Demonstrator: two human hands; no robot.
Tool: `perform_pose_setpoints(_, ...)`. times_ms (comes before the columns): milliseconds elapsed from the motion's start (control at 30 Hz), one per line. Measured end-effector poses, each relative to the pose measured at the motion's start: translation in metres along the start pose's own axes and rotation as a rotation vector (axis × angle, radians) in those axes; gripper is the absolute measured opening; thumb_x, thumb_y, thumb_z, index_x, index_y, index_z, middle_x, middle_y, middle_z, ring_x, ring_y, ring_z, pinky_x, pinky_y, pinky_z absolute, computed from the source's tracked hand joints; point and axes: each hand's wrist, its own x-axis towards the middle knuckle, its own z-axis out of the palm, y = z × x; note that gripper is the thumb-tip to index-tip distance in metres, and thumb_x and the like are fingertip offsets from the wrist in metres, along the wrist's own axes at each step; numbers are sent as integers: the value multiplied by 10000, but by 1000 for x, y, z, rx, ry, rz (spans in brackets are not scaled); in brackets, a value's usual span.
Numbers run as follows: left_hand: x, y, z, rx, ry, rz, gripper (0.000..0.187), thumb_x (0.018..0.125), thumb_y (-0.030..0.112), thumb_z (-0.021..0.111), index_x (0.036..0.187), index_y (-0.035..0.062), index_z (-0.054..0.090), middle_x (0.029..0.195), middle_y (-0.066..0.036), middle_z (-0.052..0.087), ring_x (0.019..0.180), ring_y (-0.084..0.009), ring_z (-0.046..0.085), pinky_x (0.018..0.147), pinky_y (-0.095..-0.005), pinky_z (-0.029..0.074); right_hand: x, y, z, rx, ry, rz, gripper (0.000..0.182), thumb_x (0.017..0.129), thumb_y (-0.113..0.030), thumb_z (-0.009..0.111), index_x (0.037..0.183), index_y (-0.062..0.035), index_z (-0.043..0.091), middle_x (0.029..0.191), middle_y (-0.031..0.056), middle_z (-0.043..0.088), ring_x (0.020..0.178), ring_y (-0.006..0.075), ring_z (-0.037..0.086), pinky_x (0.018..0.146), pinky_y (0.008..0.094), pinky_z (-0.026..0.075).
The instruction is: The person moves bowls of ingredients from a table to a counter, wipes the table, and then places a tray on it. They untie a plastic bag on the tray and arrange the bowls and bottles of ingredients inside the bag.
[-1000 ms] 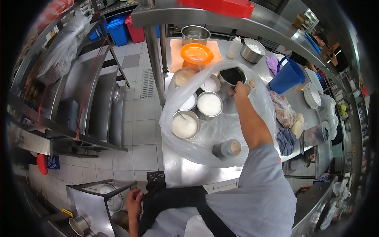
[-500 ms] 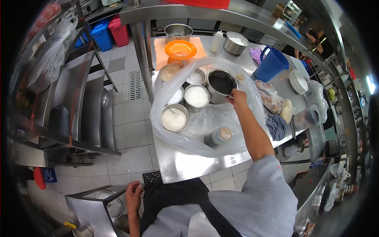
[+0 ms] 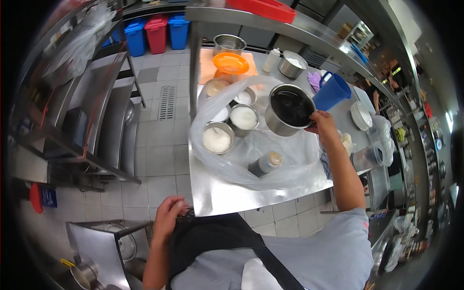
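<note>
My right hand is closed on the rim or handle at the right side of a steel pot of dark liquid. The pot is tilted a little and held up over a clear plastic bag spread on the table. In the bag, left of the pot, stand several steel tubs, including a tub of white powder and a tub with a spoon in it. A bottle of dark sauce is nearer me. Low by the table's front left corner, my left hand is empty, fingers loosely bent.
Behind the bag are an orange scale, a steel bowl, a squeeze bottle and another steel pot. To the right stand a blue jug and white bowls. A steel shelf overhangs the table's far side.
My right hand has lifted the pot of dark liquid from among the tubs and moved it right, tilting it slightly. My left hand has risen toward the table's corner. The view has shifted.
</note>
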Motion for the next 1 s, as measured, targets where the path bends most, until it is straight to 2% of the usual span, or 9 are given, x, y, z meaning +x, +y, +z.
perform_pose_setpoints(133, 25, 55, 34, -128, -171, 178, 241, 940, 169, 533, 1102, -4, 583, 954, -88, 641, 846, -134, 584, 805, -280, 477, -20, -32, 34, 6, -134, -68, 131, 798, -82, 542, 857, 30, 573, 790, 109, 607, 683, 224, 637, 654, 375, 589)
perform_pose_setpoints(200, 26, 85, 50, -156, -210, 299, 238, 949, 163, 522, 1118, 5, 576, 938, -79, 638, 836, -128, 578, 810, -281, 474, -38, -48, 57, -12, -223, -86, 96, 799, -84, 549, 812, 9, 567, 768, 100, 601, 674, 214, 632, 643, 360, 581)
perform_pose_setpoints(333, 12, 110, 53, -196, -199, 376, 265, 952, 191, 510, 1144, 15, 558, 952, -96, 642, 805, -128, 583, 777, -282, 476, -78, -56, 126, -40, -396, -131, 97, 794, -103, 583, 740, -22, 571, 686, 50, 581, 597, 149, 589, 572, 298, 530)
perform_pose_setpoints(467, -20, 87, 13, -329, 0, 392, 214, 954, 184, 496, 1074, 17, 555, 912, -100, 641, 785, -125, 584, 746, -286, 476, -118, -39, 209, -81, -658, -88, 130, 805, -121, 593, 728, -19, 567, 674, 35, 571, 573, 123, 562, 574, 285, 528)
perform_pose_setpoints(533, -41, 65, -10, -401, 102, 406, 193, 955, 181, 491, 1036, 18, 556, 888, -101, 643, 775, -125, 585, 734, -286, 476, -137, -18, 251, -149, -767, -141, 140, 803, -116, 593, 707, -20, 559, 656, 29, 555, 572, 117, 555, 562, 293, 527)
perform_pose_setpoints(567, -50, 50, -23, -417, 179, 400, 178, 953, 178, 492, 1006, 20, 553, 865, -100, 642, 763, -127, 586, 722, -284, 475, -149, -6, 274, -87, -834, -85, 147, 796, -110, 596, 688, -20, 553, 647, 29, 549, 575, 112, 548, 551, 303, 526)
perform_pose_setpoints(667, -85, 2, -72, -520, 417, 361, 136, 938, 141, 499, 958, 18, 555, 819, -93, 635, 726, -127, 580, 701, -271, 476, -200, 16, 346, -308, -955, -213, 112, 815, -132, 592, 733, -69, 549, 681, -23, 544, 610, 76, 515, 543, 256, 444)
perform_pose_setpoints(733, -114, -29, -106, -547, 544, 323, 129, 934, 124, 508, 959, 14, 569, 812, -79, 627, 728, -128, 582, 705, -262, 484, -231, 44, 393, -329, -1039, -191, 89, 819, -128, 580, 764, -60, 563, 702, -17, 553, 630, 73, 514, 536, 243, 426)
perform_pose_setpoints(1000, -246, -109, -216, -609, 944, 205, 162, 956, 165, 498, 922, 17, 556, 802, -58, 617, 714, -106, 565, 681, -244, 481, -390, 111, 545, -246, -1411, -76, 128, 846, -72, 547, 724, -68, 509, 681, -21, 530, 574, 64, 494, 544, 236, 447)
